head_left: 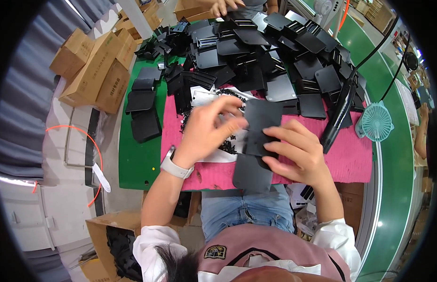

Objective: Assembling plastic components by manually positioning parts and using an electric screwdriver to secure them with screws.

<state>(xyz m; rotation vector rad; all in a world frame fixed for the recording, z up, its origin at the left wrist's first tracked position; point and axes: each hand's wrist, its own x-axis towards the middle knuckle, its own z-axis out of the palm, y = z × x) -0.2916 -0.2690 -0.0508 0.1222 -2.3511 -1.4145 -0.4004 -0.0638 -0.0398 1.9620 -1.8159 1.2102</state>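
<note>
A black plastic hinged bracket, with flat panels joined end to end, is held over the table's near edge. My right hand grips its right side near the joint, fingers on top. Its lower panel hangs out over my lap. My left hand is just left of the upper panel, fingers curved and thumb apart from them, with nothing visible between. Whether the thumb tip touches the panel I cannot tell. Beneath and behind my left hand, small black parts lie on a white sheet.
A heap of black plates and brackets covers the table's far side. More black plates lie at left on the green mat. A black corded power screwdriver hangs at right, near a small teal fan. Someone's hand shows beyond the heap.
</note>
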